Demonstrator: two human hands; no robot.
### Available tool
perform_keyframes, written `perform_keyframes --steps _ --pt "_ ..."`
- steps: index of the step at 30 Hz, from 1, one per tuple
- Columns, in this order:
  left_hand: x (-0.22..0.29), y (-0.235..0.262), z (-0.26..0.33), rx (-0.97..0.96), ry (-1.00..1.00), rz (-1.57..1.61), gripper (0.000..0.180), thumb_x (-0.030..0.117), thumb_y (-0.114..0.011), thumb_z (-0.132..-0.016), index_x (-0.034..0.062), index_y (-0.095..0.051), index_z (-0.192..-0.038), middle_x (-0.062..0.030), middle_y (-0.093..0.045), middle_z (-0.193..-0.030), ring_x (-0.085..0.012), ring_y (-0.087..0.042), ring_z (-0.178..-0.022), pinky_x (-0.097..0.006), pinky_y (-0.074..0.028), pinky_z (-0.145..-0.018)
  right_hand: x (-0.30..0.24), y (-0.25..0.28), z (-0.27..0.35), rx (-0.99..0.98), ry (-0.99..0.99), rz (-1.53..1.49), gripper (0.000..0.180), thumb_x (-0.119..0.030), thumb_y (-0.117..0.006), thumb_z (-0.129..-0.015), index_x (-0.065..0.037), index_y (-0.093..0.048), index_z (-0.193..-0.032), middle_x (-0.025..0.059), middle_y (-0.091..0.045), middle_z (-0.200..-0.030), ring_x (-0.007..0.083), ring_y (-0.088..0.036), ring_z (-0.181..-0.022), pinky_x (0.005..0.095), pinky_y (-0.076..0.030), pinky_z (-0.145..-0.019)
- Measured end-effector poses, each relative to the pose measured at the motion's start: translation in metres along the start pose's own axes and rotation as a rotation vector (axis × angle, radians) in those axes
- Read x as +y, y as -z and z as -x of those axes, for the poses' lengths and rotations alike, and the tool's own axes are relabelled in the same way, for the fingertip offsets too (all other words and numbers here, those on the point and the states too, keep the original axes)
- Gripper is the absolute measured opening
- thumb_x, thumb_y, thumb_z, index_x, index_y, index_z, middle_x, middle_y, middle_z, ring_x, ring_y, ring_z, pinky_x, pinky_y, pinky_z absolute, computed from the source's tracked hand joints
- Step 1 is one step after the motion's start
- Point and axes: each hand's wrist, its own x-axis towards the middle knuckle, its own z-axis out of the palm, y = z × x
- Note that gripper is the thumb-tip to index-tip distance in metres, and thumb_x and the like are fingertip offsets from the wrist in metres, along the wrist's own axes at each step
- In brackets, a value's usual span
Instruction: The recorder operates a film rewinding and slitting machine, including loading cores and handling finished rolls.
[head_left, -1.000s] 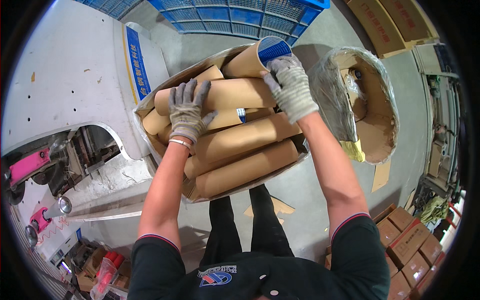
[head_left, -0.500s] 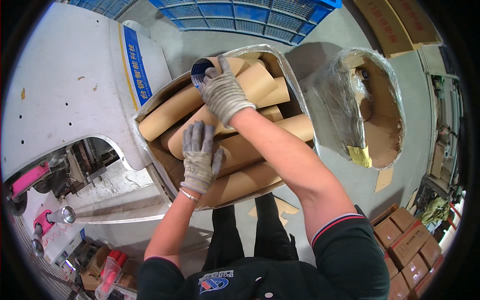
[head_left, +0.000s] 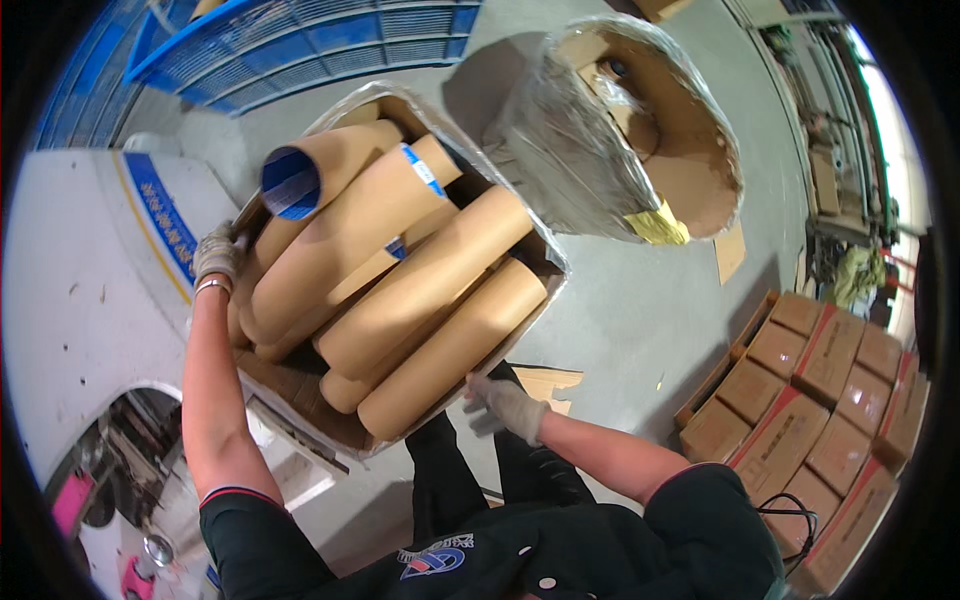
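A large cardboard box (head_left: 300, 408) wrapped in clear film stands before me, tilted in view. It holds several brown cylindrical rolls (head_left: 430, 275). One roll (head_left: 345, 150) at the far left shows a blue inside at its end. My left hand (head_left: 218, 254), in a grey-white work glove, is at the box's left rim, its fingers curled over the edge. My right hand (head_left: 512, 408), gloved too, is beside the near right side of the box, its fingers stretched out and a little blurred. Nothing shows in it.
Right of the box stands a second film-wrapped cardboard container (head_left: 560, 140) with scraps inside. A blue plastic crate (head_left: 330, 50) is at the far left. A white machine (head_left: 80, 270) flanks the box on the left. Brown cartons (head_left: 795, 400) are stacked at the right.
Both hands have left the rolls: the left moved to the box's left rim, the right down to its near right side. The view has turned, and the rolls lie differently.
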Motion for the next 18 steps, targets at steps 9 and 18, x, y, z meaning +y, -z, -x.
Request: perform_keyframes --steps 9,18 --pt "0.013 0.001 -0.011 0.047 -0.088 -0.161 0.039 0.042 -0.055 -0.077 0.0076 -0.066 -0.092 -0.0197 -0.063 -0.095 -0.0347 -0.059 -0.094 -0.044 -0.046 -0.081 0.013 -0.001 -0.054 0.295 0.357 0.195 0.03 -0.024 -0.055 -0.077 -0.001 -0.06 -0.095 0.0161 -0.064 -0.082 0.0268 -0.063 -0.074 0.0344 -0.05 -0.06" --pt "-0.001 -0.001 0.003 0.189 -0.465 -0.488 0.033 0.037 -0.05 -0.084 0.0074 -0.064 -0.08 -0.0175 -0.063 -0.088 -0.0366 -0.059 -0.086 -0.047 -0.047 -0.073 0.097 0.042 -0.128 0.513 0.695 0.946 0.02 -0.02 -0.053 -0.072 -0.006 -0.067 -0.076 0.0156 -0.065 -0.075 0.0302 -0.065 -0.075 0.0411 -0.05 -0.067"
